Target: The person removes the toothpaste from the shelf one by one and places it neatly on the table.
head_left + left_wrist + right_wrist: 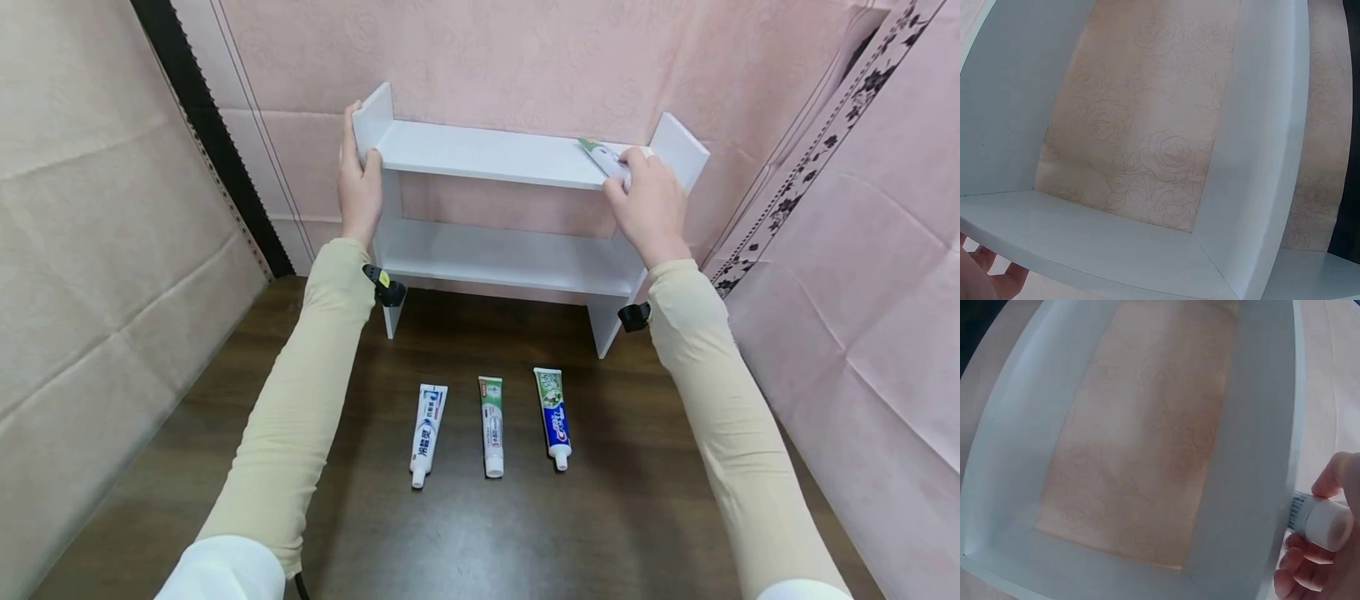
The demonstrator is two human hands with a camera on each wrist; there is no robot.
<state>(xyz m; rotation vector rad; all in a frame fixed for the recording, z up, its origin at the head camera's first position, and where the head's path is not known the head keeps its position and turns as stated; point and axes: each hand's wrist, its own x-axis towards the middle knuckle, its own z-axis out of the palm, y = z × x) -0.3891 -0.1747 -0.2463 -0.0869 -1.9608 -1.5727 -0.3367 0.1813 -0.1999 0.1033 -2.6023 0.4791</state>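
Observation:
A white two-tier shelf (487, 154) stands at the back of the dark wooden table. My left hand (361, 183) grips its left side panel, thumb in front and fingers round the outer edge; in the left wrist view fingers (1007, 281) show below the panel. At the right end of the top board, my right hand (651, 196) holds a white and green toothpaste tube (602, 158) that lies on the board. The right wrist view shows the tube's white cap (1329, 524) between thumb and fingers; the rest of the tube is hidden behind the board.
Three toothpaste tubes lie in a row in front of the shelf: a white and blue one (427, 433), a green and white one (491, 427) and a blue and green one (553, 418). Pink patterned cloth (517, 67) hangs behind, with cloth walls at both sides.

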